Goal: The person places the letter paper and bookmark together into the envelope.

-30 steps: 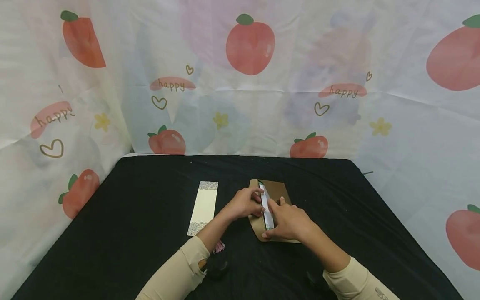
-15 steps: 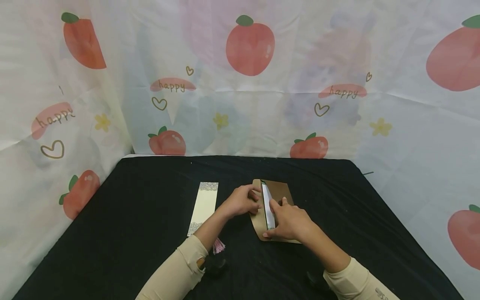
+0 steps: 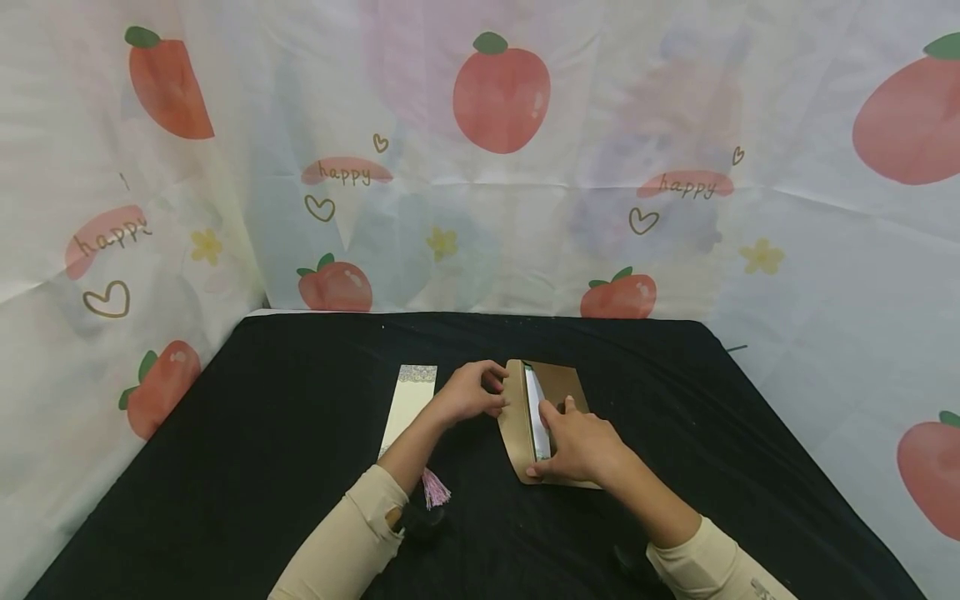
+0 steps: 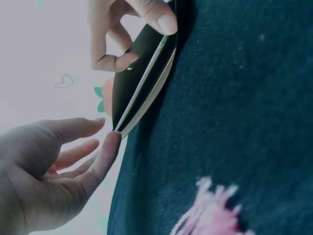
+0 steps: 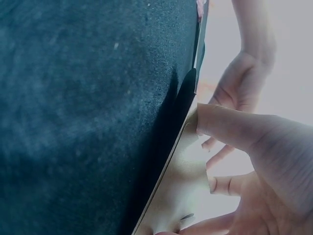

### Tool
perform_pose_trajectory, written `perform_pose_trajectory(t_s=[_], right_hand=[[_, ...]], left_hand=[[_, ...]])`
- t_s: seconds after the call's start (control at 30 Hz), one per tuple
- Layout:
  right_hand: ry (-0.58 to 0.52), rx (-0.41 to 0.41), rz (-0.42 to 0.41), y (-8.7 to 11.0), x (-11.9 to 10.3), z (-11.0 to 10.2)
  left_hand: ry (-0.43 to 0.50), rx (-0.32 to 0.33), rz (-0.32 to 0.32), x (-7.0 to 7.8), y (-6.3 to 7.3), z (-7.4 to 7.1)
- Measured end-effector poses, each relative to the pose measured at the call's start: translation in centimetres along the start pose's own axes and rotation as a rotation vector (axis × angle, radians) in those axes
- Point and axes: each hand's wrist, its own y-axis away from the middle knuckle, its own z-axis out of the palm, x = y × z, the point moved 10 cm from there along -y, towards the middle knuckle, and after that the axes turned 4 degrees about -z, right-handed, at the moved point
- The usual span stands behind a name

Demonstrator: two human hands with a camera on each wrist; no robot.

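Black-covered bench (image 3: 300, 417) stretched around the brown envelope (image 3: 557, 380); I watched the left hand (image 3: 471, 393), loosely spread, fingertips at its flap edge, the right hand (image 3: 583, 442) gripping it, bench edges well apart from both.

Left hand (image 3: 468, 393) loosely curved, right hand (image 3: 587, 443) gripping
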Motion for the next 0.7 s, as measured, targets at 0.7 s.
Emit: perform_pose_trajectory(t_s=[0.7], right_hand=[[-0.003, 0.002, 0.015, 0.1, 0.1, 0.2]], left_hand=[[0.050, 0.001, -0.046, -0.9, 0.1, -3.3]])
